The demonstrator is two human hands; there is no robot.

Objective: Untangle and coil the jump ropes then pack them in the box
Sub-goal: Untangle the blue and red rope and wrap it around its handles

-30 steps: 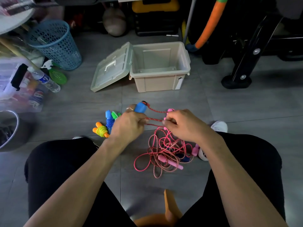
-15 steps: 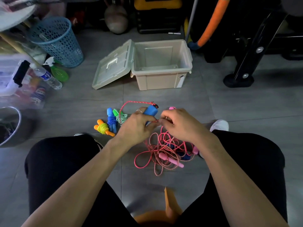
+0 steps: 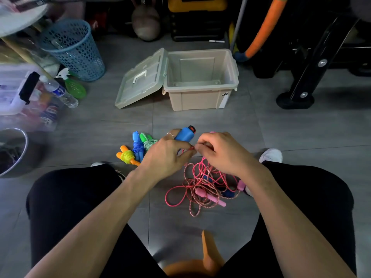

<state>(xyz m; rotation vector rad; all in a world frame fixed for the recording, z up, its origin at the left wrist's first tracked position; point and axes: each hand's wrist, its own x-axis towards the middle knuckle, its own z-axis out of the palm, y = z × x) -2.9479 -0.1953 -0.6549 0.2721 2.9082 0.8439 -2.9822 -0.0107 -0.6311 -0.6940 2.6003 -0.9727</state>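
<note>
My left hand (image 3: 166,155) grips a blue jump-rope handle (image 3: 185,133) with a red cap and pinches its red braided rope. My right hand (image 3: 218,152) pinches the same rope right beside the left fingertips. Below the hands lies a tangled pile of pink and red ropes (image 3: 202,185) with a pink handle (image 3: 209,196) in it. Three coiled ropes lie to the left: orange and yellow (image 3: 127,156), blue (image 3: 137,146), green (image 3: 148,141). The beige box (image 3: 200,99) stands open and empty beyond, its lid (image 3: 141,79) leaning at its left side.
A blue mesh basket (image 3: 74,50), a water bottle (image 3: 60,93) and a clear bin (image 3: 12,87) crowd the left. A metal bowl (image 3: 14,151) sits at the left edge. Black equipment legs (image 3: 295,97) stand at the right. My knees flank the pile; an orange stool (image 3: 206,263) is under me.
My hands have come together from holding the rope stretched apart. The loop of red rope that arched above the blue handle has been pulled down into my left hand.
</note>
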